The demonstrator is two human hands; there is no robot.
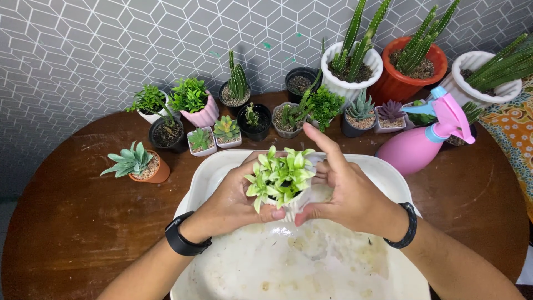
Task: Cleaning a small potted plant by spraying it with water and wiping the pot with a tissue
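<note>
Cupping a small potted succulent [281, 179] between both hands above the white basin [388, 173] on the bench [72, 222]. Left hand [233, 203] fingers wrap the pot's left side; right hand [350, 191] fingers clamp its right side, index raised behind. Pot white, ribbed; leaves pale green, cream-edged, in crowded rosettes.

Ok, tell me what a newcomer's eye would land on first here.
First, the small plant with pale green-and-cream leaves at the centre, cupped in its white pot between the left hand and the right hand above a stained white basin. Next, the bright pink spray bottle lying on the table just right of the basin. Behind them, a row of small potted cacti and succulents lines the back of the round wooden table, with an orange pot standing out.
</note>
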